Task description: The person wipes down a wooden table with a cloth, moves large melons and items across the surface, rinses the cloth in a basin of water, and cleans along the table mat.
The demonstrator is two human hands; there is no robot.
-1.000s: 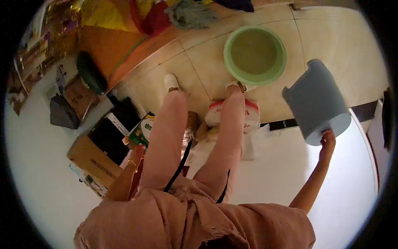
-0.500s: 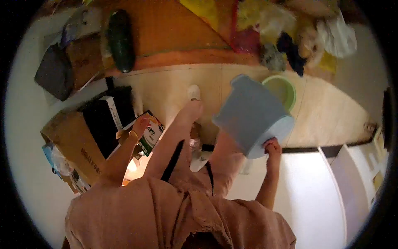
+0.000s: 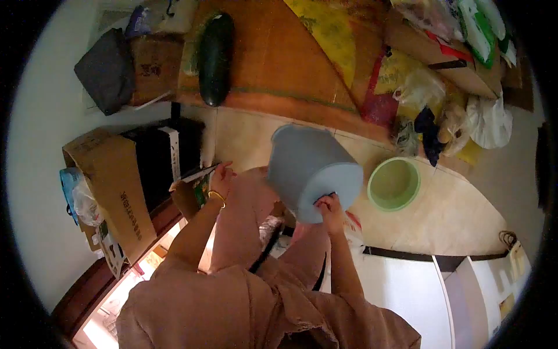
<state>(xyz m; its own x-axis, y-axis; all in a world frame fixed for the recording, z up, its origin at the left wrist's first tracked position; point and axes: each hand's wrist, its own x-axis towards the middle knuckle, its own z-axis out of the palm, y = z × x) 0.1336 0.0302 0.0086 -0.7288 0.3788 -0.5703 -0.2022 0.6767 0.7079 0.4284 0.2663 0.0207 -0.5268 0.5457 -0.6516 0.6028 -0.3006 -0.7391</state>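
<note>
A grey-blue plastic trash can (image 3: 311, 157) is tilted over my legs, its pale base turned toward me and its mouth facing away. My right hand (image 3: 330, 208) grips it at the base, fingers curled in at a dark recess there. At the left, my left hand (image 3: 222, 176), with a yellow bracelet at the wrist, has its fingers apart at the edge of a small carton with green print (image 3: 201, 189). Whether it touches the carton I cannot tell. A light green basin (image 3: 394, 184) sits on the floor right of the trash can.
A large cardboard box (image 3: 119, 189) and a black box (image 3: 156, 166) stand at the left. Ahead, a big dark green gourd (image 3: 215, 58) lies on brown cardboard (image 3: 273, 52). Plastic bags (image 3: 421, 90) crowd the far right; a white cabinet (image 3: 401, 291) is near right.
The view has shifted. My right hand has brought the trash can left, away from the basin it partly covered. The small carton's printed face is now mostly out of sight by my left hand.
</note>
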